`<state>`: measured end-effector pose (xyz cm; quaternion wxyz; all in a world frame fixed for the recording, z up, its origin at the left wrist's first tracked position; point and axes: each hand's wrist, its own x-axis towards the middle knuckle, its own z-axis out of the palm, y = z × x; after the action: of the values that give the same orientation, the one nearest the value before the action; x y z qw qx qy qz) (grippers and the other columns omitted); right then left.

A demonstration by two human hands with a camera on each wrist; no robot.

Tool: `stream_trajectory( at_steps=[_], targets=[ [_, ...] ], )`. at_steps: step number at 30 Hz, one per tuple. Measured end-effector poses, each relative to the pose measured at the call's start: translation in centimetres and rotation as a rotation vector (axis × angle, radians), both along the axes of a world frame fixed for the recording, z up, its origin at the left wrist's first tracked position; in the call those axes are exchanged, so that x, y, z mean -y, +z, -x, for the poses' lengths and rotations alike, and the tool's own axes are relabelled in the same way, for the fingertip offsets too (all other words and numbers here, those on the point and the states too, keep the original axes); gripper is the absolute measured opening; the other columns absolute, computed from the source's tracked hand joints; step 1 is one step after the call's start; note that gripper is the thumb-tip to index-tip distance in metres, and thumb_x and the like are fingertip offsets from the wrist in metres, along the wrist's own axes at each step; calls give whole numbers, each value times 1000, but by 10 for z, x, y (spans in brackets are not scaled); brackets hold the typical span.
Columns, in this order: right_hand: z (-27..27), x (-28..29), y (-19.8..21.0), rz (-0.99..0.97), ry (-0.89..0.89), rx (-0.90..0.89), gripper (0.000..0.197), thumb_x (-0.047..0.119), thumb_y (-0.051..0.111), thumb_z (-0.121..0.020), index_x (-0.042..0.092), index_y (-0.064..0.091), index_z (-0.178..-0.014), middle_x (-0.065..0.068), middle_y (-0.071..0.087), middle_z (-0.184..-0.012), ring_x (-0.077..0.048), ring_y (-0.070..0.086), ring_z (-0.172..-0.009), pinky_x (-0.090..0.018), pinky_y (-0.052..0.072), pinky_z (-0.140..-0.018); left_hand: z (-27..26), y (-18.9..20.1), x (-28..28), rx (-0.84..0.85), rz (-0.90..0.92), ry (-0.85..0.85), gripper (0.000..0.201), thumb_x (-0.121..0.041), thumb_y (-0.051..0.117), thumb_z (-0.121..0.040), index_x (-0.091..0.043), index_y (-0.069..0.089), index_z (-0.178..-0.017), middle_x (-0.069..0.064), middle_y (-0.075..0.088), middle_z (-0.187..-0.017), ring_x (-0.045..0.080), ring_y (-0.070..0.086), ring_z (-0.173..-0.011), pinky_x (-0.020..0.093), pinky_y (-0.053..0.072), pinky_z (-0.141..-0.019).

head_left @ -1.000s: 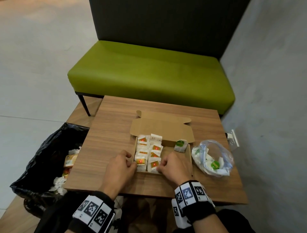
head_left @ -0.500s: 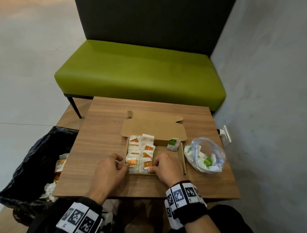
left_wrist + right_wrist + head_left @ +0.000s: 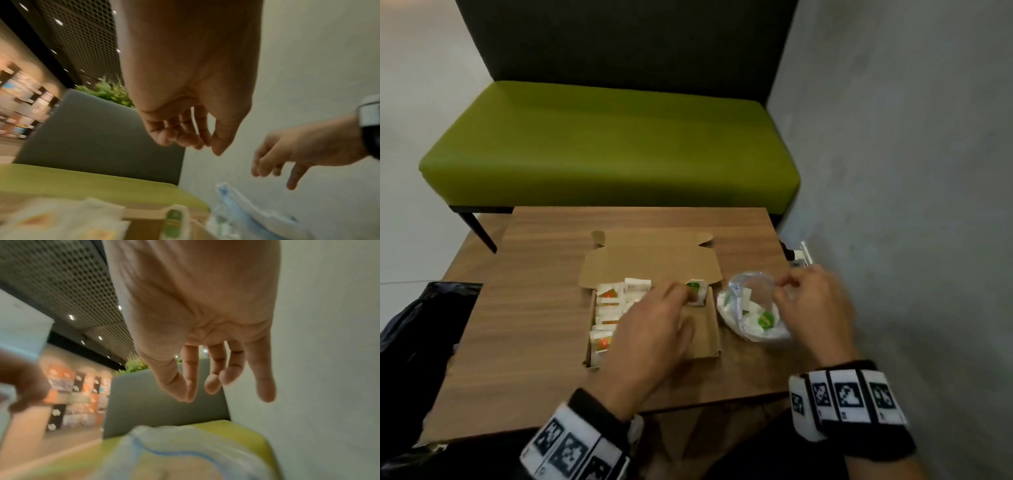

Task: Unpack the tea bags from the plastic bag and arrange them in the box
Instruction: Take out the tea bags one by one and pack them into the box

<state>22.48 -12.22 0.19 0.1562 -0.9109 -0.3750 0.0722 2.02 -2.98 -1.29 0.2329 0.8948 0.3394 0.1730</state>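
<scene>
Tea bags (image 3: 607, 310) in rows in the open box (image 3: 710, 337) on the table (image 3: 534, 274). Plastic bag (image 3: 751, 308) just beside, at 3 o'clock. Left hand (image 3: 650, 329) above the box, loose, holding nothing. Right hand (image 3: 813, 308) over the bag, fingers relaxed, holding nothing.

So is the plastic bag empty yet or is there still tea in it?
Not empty. The plastic bag still holds several white tea bags, one with a green label, visible through the clear film in the head view.

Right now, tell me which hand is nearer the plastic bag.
Right. The right hand hangs over the plastic bag's far edge; the left hand is over the box beside it.
</scene>
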Motion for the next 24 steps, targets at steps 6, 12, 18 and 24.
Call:
stream_trajectory(
  at_steps=[6,12,18,24],
  targets=[
    [-45,1,-44,116,-39,-266,9,22,65,-89,26,71,-84,-5,68,-104,-19,65,-85,-35,55,-79,-82,-18,13,-252,-216,-398,35,-19,49,-97,-22,51,-131,0,56,-130,25,65,-97,40,51,-70],
    [-50,7,-56,-26,-73,-258,15,14,64,-91,18,75,-100,-6,74,-99,-16,64,-81,-24,49,-73,-93,-34,10,-475,-311,-418,22,-19,53,-97,-22,61,-117,1,63,-112,25,63,-101,40,45,-82],
    [-48,15,-50,53,-29,-144,19,33,62,-94,26,71,-110,1,67,-111,-15,61,-92,-35,52,-87,-94,-44,20,-393,-212,-433,25,-24,53,-98,-22,62,-122,1,63,-118,21,56,-110,37,50,-88],
    [-36,16,-40,265,95,-76,37,48,66,-87,32,65,-121,3,46,-143,-21,48,-127,-48,36,-106,-100,-47,35,-432,-179,-395,27,-26,52,-99,-18,59,-125,5,63,-120,23,57,-112,38,44,-97]
  ],
)
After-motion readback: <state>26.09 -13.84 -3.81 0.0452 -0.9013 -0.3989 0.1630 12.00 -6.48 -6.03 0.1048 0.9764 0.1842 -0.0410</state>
